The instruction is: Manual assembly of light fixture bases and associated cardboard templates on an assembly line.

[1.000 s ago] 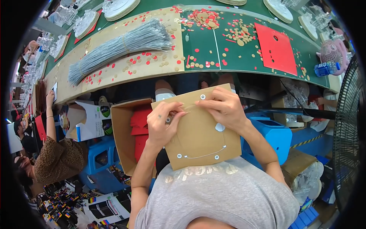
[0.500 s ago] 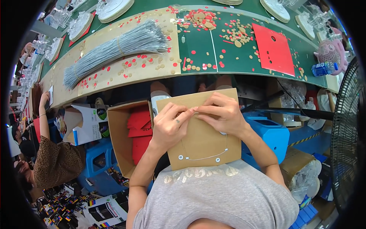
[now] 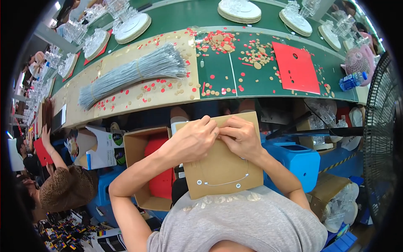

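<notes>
A square brown cardboard panel (image 3: pixel 220 168) rests against my lap, tilted up toward the bench. My left hand (image 3: pixel 197 137) and my right hand (image 3: pixel 241 136) meet over its upper part, fingertips pinched together. Whatever lies between the fingertips is too small and covered to make out. Along the panel's lower part runs a thin pale wire (image 3: pixel 224 184), curving up at both sides under my hands. Small round fasteners, one at the left (image 3: pixel 199 182) and one at the right (image 3: pixel 238 185), sit near the lower edge.
On the bench lie a bundle of grey wire ties (image 3: pixel 134 75), a red sheet with holes (image 3: pixel 296 67) and scattered red and brown cutouts (image 3: pixel 218 42). An open carton (image 3: pixel 140 168) of red sheets stands left. At right are a blue stool (image 3: pixel 296 164) and a black fan (image 3: pixel 380 138).
My left hand has turned over the panel, its elbow swinging outward to the left, and its fingers now press close against my right hand's. The co-worker at the left now has a red sheet.
</notes>
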`<state>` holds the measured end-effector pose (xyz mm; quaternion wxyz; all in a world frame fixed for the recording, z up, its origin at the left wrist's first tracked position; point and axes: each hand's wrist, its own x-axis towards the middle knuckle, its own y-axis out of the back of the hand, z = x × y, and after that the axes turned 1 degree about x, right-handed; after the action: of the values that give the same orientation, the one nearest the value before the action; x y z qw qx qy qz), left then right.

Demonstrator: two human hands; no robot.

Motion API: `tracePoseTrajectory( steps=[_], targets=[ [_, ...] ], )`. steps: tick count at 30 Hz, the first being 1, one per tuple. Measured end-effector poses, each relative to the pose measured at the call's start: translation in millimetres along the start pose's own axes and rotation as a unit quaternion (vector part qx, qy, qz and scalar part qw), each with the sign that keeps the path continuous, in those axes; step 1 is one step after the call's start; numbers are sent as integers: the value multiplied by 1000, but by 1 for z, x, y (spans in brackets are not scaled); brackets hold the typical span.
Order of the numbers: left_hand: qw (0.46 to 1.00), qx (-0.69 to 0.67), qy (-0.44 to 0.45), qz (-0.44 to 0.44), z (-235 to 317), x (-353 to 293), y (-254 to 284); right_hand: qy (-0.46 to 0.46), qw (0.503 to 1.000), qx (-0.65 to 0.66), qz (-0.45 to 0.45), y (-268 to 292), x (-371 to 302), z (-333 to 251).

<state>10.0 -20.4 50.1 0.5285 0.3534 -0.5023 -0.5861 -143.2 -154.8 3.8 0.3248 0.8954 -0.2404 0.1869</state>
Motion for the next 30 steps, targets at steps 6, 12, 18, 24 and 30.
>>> tracePoseTrajectory(
  steps=[6,12,18,24,30],
  targets=[
    [995,94,-14,-34,-6,1,-7,-28,999,14,9,2,2,2],
    [981,191,-8,45,13,-6,-30,-77,992,56,-81,14,13,12],
    [960,205,155,114,47,-3,-58,-53,961,23,-271,23,59,12],
    [951,131,259,107,61,6,-62,-38,893,18,-448,19,97,25],
    [937,-61,227,259,13,-23,-33,-34,995,-9,-92,14,29,20]
  ],
)
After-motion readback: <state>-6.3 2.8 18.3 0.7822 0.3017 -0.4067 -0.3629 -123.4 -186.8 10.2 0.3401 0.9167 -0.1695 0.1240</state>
